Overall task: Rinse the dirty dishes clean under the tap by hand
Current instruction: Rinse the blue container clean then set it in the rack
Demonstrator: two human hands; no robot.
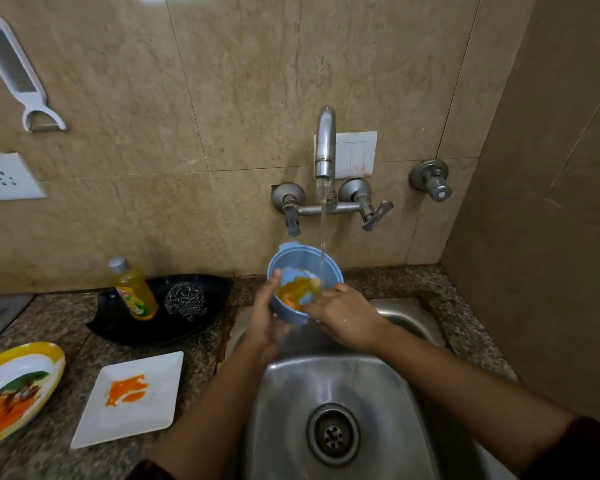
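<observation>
A light blue plastic bowl (300, 263) with orange-yellow smears inside is held over the steel sink (378, 386), under the stream from the tap (325, 143). My left hand (265, 317) grips the bowl from its left side, thumb on the rim. My right hand (347, 315) holds the right rim, its fingers reaching into the bowl over the smear. A white square plate (160, 372) with an orange smear and a yellow-rimmed plate (54, 355) with food traces lie on the counter at the left.
A black tray (219, 289) behind the plates holds a yellow soap bottle (134, 291) and a steel scrubber (185, 301). The sink drain (333, 434) lies below my arms. A grater (14, 67) hangs on the tiled wall. A wall stands close on the right.
</observation>
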